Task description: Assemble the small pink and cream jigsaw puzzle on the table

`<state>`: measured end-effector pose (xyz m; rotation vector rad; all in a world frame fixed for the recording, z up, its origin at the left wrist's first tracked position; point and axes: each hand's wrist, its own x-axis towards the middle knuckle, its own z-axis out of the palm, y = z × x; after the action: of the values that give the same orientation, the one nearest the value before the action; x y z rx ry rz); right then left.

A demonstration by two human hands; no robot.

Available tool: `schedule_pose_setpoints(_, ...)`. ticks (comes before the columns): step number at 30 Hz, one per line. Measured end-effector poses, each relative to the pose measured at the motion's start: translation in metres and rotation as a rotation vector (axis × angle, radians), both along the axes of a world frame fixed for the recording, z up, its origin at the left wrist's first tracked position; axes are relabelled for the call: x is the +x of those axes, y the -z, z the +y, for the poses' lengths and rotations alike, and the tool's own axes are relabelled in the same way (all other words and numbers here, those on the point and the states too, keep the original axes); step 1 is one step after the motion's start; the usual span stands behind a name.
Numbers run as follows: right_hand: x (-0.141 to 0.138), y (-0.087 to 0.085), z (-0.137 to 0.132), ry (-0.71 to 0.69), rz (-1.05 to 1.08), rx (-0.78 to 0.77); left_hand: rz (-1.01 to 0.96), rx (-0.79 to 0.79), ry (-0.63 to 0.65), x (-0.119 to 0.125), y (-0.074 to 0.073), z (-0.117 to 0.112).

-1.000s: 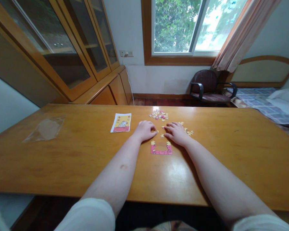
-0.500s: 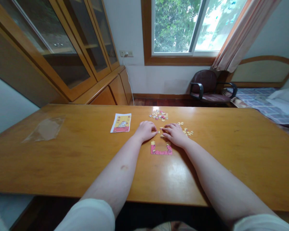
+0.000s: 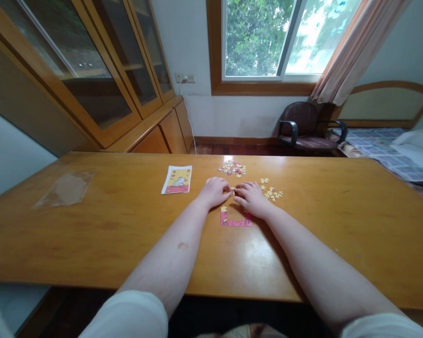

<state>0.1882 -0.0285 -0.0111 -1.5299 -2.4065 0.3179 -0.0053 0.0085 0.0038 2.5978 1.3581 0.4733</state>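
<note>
Your left hand and right hand lie curled just past the pink puzzle border, fingertips meeting at a small yellow piece; I cannot tell whether either grips it. Beyond lie loose pieces.

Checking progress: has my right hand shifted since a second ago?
Yes. The right hand slid left, away from the loose yellow pieces, toward the left hand.

The right hand covers the right arm of the pink puzzle border. Whatever sits between its fingertips and the left hand is too small to make out. So is the drawing on the card.
</note>
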Motion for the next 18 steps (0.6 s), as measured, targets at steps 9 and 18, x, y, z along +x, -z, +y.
schedule_pose_setpoints(9, 0.0061, 0.0001, 0.0048, 0.061, 0.058, 0.095, -0.005, -0.022, -0.007, 0.0024, -0.0012, -0.0016)
schedule_pose_setpoints(18, 0.0065, 0.0017, 0.0063, 0.050, 0.066, 0.093, -0.003, -0.021, -0.030, 0.0045, -0.0003, -0.0022)
